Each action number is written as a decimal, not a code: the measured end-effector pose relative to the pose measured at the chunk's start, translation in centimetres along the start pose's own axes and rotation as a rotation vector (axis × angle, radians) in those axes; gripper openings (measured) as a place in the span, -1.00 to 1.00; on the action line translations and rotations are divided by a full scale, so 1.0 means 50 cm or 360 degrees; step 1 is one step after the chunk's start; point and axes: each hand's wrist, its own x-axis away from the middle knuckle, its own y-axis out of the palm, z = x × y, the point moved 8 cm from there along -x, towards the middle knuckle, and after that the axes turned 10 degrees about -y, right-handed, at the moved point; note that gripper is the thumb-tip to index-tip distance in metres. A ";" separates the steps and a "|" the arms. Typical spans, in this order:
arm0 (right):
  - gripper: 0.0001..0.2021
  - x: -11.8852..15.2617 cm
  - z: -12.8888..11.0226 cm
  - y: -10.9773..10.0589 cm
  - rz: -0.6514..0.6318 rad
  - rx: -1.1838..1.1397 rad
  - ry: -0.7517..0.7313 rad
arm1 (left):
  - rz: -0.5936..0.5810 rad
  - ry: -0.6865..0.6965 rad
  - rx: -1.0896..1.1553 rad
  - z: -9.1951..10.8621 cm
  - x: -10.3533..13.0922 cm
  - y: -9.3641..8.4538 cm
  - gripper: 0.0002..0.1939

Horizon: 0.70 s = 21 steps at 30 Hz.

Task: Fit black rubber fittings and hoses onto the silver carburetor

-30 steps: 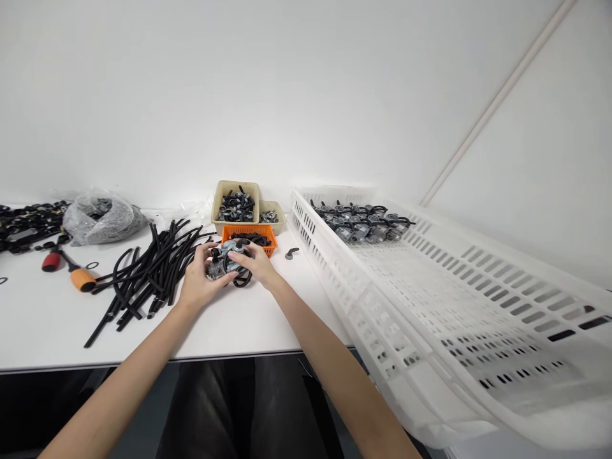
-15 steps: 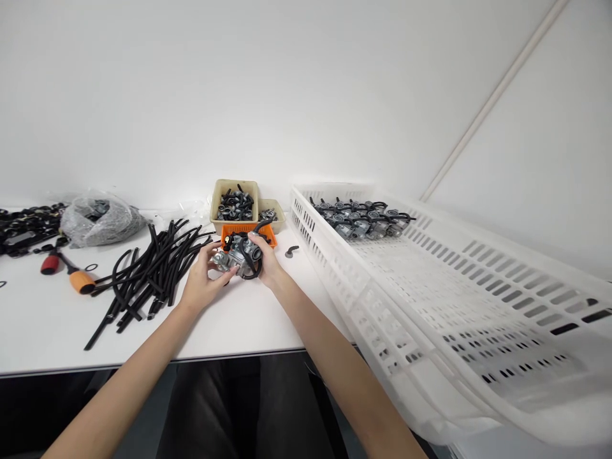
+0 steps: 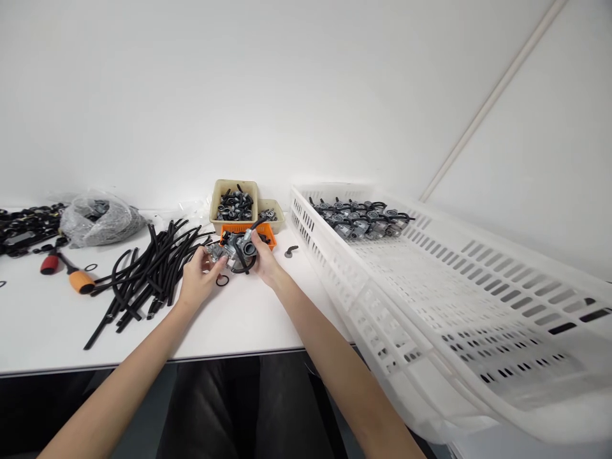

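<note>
Between both hands is a metal carburetor [image 3: 235, 253] with a black hose looped on it, held just above the table. My left hand [image 3: 199, 274] is closed on its left end, thumb in front. Around its right side my right hand [image 3: 264, 257] is closed, near the round bore. A black rubber ring [image 3: 222, 280] lies on the table below the carburetor. Behind the carburetor stands an orange basket [image 3: 271, 237] of small dark parts, partly hidden. A small dark lever [image 3: 291, 251] lies to the right of my right hand.
A white perforated crate [image 3: 329, 274] stands on the right, with several carburetors [image 3: 368, 220] at its far end. To the left lie black hoses [image 3: 157, 274], orange [image 3: 81, 281] and red [image 3: 50, 263] screwdrivers and a plastic bag [image 3: 100, 223]. Parts fill a beige bin [image 3: 215, 210] at the back.
The carburetor has turned slightly and shifted a little left in my hands, its bore now facing me more. The black ring on the table has come into view.
</note>
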 end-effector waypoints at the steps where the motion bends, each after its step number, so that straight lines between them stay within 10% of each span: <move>1: -0.56 0.001 0.000 0.001 -0.0026 0.0002 -0.0001 | 0.0000 -0.0011 0.0040 0.000 -0.001 -0.001 -0.67; 9: -0.62 0.018 -0.013 0.028 -0.0254 -0.0047 0.0047 | 0.0095 -0.0075 0.0097 -0.011 -0.010 -0.015 -0.64; 21: -0.47 0.004 -0.015 0.005 -0.0068 0.0169 -0.0083 | 0.0151 -0.0148 -0.0043 -0.024 -0.009 -0.017 -0.58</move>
